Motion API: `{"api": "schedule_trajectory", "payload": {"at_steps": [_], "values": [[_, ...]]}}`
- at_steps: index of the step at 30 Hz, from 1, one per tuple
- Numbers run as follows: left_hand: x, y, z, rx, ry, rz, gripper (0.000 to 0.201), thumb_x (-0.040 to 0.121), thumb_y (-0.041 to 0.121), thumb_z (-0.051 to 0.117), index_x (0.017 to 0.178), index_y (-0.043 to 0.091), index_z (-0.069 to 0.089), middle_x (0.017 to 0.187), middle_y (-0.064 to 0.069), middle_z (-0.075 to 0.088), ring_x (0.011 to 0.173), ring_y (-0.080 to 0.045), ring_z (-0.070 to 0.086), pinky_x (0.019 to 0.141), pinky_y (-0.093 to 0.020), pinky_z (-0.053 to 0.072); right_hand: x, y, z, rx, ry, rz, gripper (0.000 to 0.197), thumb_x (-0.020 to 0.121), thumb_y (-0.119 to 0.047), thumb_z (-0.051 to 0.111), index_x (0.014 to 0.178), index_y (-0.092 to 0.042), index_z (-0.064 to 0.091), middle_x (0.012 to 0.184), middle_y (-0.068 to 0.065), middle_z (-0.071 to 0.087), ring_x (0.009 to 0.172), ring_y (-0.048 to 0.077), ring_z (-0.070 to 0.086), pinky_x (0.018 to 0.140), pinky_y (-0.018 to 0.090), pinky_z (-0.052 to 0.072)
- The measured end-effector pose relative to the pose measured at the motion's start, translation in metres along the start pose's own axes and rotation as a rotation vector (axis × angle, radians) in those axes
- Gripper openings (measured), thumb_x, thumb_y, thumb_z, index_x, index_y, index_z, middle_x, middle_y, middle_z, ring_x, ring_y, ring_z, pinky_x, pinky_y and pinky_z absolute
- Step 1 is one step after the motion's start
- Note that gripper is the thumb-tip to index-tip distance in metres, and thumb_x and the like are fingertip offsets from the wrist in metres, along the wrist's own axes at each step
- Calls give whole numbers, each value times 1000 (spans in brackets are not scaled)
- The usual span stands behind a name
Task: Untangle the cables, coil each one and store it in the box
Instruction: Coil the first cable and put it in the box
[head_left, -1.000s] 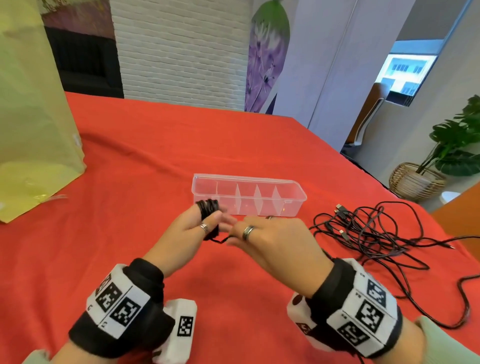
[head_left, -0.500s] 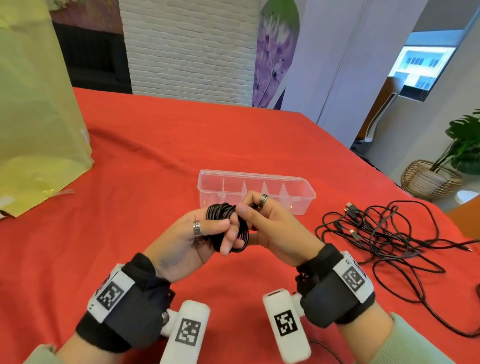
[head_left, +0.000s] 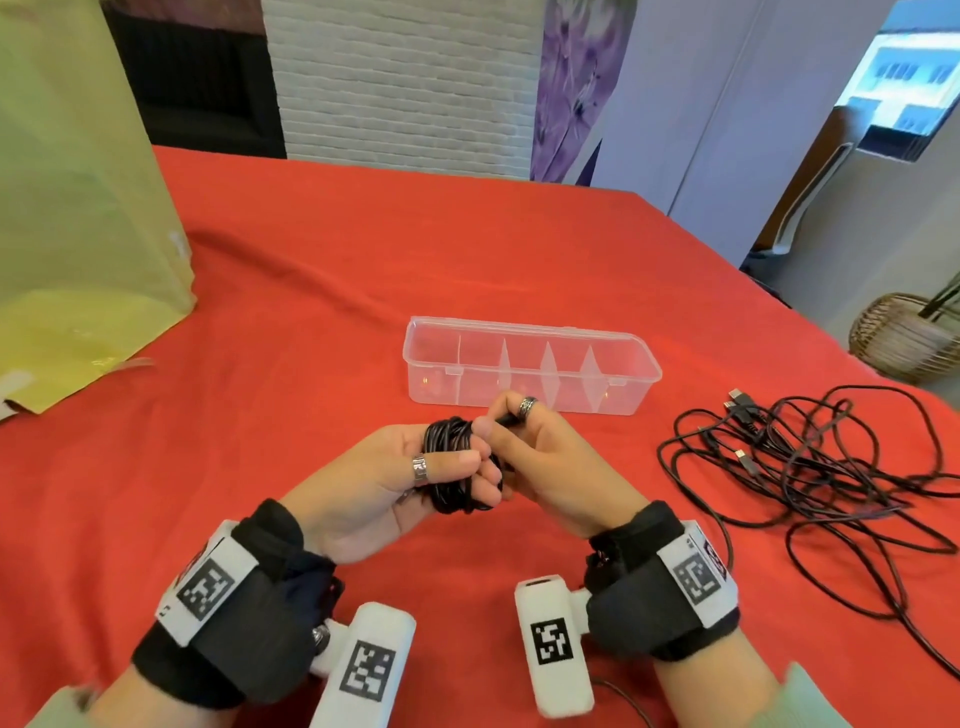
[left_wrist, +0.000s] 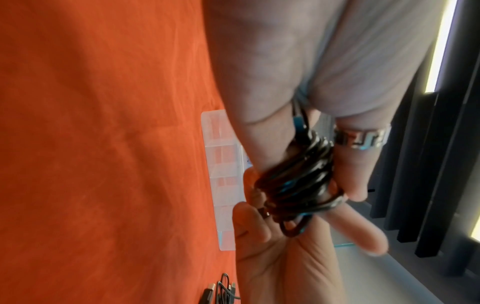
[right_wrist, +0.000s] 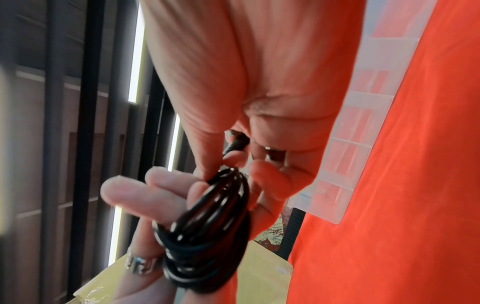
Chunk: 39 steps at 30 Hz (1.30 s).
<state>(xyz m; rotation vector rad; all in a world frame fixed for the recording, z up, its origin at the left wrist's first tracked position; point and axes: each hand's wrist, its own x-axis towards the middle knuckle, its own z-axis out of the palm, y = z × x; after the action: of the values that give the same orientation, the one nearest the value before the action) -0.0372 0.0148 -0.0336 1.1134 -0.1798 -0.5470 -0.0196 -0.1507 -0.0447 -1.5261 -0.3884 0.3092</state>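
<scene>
Left hand (head_left: 395, 483): I see fingers wrapped by the coiled cable (head_left: 457, 467);
Right hand (head_left: 545, 462): pinching its end;
Box (head_left: 530, 374): just beyond the hands;
Tangle (head_left: 810, 467): right of box

Surface (head_left: 322, 291) draped in red cloth. Clear divided box (head_left: 530, 372) set near centre, compartments showing only cloth beneath. Tangled black cables (head_left: 810, 457) spread at right, well apart from box. Yellow bag (head_left: 78, 208) stood at far left.
</scene>
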Motion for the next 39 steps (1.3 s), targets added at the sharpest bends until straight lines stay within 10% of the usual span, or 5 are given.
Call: {"api": "schedule_trajectory", "payload": {"at_steps": [14,21,27,32,39], "values": [[-1,-1,3,14,19,-20,6,77,3,58,77,2,64,71,-12,64,67,-19,65,65,-23,55,-1,2,-1,-126,21,-21,16,95,-16,50,80,-13,43,59,-5,55,53,17,44,45,20,37],[-1,-1,1,-101,-49,-63,18,58,12,79,72,3,71,71,-12,66,67,-22,69,66,-24,56,-3,3,-2,-97,28,-5,17,95,-16,51,81,-11,43,53,-9,56,49,16,43,42,19,36],[-1,0,-1,168,-14,36,17,63,-8,75,66,8,71,65,-9,67,64,-17,69,62,-19,53,-4,0,-4,-129,29,-82,16,91,-17,58,77,-17,49,66,-6,57,53,22,45,48,25,39],[-1,1,-12,318,24,77,36,68,22,77,99,6,70,95,-17,72,92,-22,66,84,-31,50,-3,0,-7,-192,83,-136,18,88,-18,60,81,-13,44,71,27,48,54,27,44,47,31,37],[8,-11,-4,322,177,194,6,88,13,55,85,7,54,63,7,54,65,-9,54,66,-23,50,-3,-1,-7,-204,56,-94,18,96,-24,45,82,-14,44,76,8,41,65,24,45,52,30,47]]}}
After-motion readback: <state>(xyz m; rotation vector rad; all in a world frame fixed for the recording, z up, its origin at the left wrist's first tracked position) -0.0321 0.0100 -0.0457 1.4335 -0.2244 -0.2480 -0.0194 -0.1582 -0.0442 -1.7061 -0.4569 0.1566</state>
